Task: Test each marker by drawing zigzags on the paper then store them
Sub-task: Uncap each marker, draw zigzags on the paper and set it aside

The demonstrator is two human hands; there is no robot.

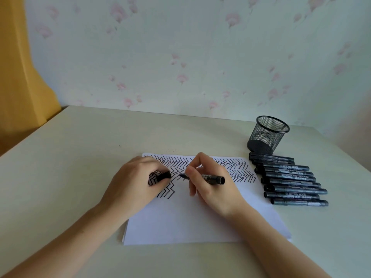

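Hands [208, 183] [136, 181] hold marker [210, 178] and cap [163, 175].

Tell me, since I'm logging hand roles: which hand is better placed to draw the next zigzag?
Right. The right hand grips the uncapped marker, tip over the paper; the left hand holds only the cap.

a pale cream table [84, 149] fills the lower part of the view, its far edge running along the wall. a few tiny dark specks dot its surface toward the back. the wall is covered in light wallpaper [200, 47] printed with scattered soft pink flowers on thin stems. at the far left a mustard-yellow curtain [22, 81] hangs down past the table's back corner, its lower part falling into shadow.
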